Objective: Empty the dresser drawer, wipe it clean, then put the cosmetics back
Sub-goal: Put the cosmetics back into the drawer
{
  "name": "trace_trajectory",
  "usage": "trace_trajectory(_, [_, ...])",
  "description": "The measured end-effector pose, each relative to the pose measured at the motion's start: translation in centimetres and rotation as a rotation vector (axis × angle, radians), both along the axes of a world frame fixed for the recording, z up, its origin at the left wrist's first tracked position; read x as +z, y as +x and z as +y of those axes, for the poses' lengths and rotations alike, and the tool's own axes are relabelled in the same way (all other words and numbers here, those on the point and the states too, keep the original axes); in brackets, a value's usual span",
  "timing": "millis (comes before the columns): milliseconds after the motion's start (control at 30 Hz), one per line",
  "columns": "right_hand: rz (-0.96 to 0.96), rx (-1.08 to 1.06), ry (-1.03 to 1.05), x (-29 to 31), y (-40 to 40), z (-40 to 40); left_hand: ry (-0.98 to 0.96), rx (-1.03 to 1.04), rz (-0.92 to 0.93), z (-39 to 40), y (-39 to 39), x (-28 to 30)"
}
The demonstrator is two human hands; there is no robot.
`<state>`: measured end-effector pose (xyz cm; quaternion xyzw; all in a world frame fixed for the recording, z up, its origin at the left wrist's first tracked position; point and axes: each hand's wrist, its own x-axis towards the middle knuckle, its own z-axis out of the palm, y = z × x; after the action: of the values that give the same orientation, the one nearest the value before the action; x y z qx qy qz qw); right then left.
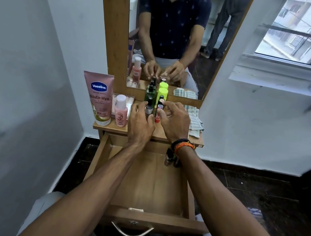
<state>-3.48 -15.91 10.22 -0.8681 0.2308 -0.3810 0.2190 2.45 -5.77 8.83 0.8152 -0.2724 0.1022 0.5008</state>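
The cosmetics [153,105] stand in a tight cluster on the dresser's wooden surface [110,126], just in front of the mirror [172,37], while the drawer [150,184] below is pulled open with two or three small dark bottles [171,159] left in its far right corner. Both hands are in among the cluster. The left hand [140,123] has its fingers spread over a small grey-and-black bottle [148,108]; whether they actually clamp it I cannot tell. The right hand [174,120] pinches a little red tube [158,114] between thumb and fingertips.

These are light, rigid, smooth plastic pieces, narrow and tall, so I judge them easy to topple against one another. Each is best taken round its middle, one at a time, rather than by the cap. The green bottle [150,94] and the lime-green container [162,94] behind look a little bulkier.

To the left, a pink tube [99,97] stands cap-down and reads "Vaseline" and "Gluta-Hya"; it is soft-sided and would give under a squeeze. Beside it is a small pink bottle [120,111] whose label is too small to read. A checked cloth [194,120] lies folded to the right.
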Motion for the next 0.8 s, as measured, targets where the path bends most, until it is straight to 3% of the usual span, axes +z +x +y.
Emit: trace_trajectory(800, [-0.039, -0.009, 0.026, 0.3, -0.4, -0.4, 0.06, -0.006, -0.061, -0.3, 0.2, -0.1])
